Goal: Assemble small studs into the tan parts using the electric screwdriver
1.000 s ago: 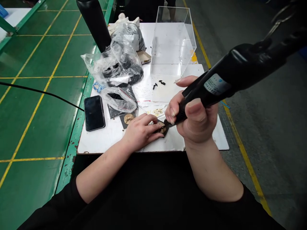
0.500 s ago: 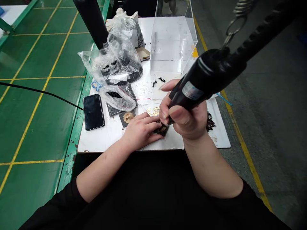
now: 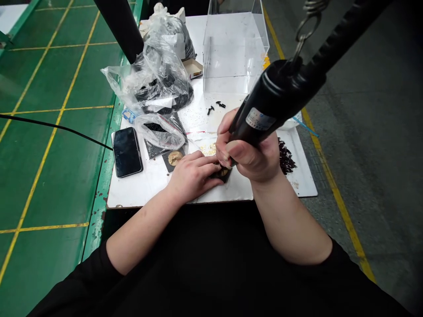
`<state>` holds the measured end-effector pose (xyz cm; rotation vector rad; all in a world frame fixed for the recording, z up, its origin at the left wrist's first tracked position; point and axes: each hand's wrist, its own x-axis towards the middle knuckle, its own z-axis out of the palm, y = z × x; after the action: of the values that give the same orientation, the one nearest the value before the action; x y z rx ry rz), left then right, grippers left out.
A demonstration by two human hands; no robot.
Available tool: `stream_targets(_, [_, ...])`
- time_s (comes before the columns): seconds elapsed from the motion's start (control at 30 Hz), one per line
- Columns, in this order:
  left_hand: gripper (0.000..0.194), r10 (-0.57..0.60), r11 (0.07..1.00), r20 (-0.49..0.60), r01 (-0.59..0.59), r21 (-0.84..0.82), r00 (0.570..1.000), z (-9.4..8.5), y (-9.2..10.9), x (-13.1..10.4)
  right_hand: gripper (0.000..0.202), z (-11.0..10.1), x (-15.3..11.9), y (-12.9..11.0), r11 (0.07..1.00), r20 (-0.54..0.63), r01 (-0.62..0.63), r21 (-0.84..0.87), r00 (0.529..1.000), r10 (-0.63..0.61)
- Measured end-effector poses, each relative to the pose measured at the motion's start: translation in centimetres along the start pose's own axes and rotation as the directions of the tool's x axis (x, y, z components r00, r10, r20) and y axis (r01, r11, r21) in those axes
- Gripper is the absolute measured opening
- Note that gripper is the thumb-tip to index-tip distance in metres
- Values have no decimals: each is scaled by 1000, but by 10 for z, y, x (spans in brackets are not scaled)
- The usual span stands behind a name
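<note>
1. The dark block [image 3: 226, 173] is held down on the table [image 3: 140, 189] between the thumb and fingers of the left hand [image 3: 191, 176].
2. Above the block, a slanted black power tool [image 3: 276, 97] is gripped by the right hand [image 3: 256, 156]; its tip is hidden.
3. The tool is apparently being applied to the block; steady alignment and a motionless block seem called for next.
4. Tiny gold pieces [image 3: 208, 149] are scattered just beyond the block; dark brown pieces [image 3: 287, 159] are heaped to its right.

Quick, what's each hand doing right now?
Left hand: touching the small dark piece; whether gripping, can't tell.
Right hand: closed around the black tool.
</note>
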<state>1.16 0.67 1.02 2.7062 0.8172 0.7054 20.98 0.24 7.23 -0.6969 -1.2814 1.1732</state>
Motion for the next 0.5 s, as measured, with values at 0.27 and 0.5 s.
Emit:
stream_targets(0.27, [35,11,1000,-11,-11,-25,1000,-1,1,0,59,0,1,3,999,-26,1,-34,1000,-2])
stream_targets(0.5, [41,24,996,-64,-30,-87,998,-2,3,0,41,-27,-9,-17,891,-19,-59,-450,998,57])
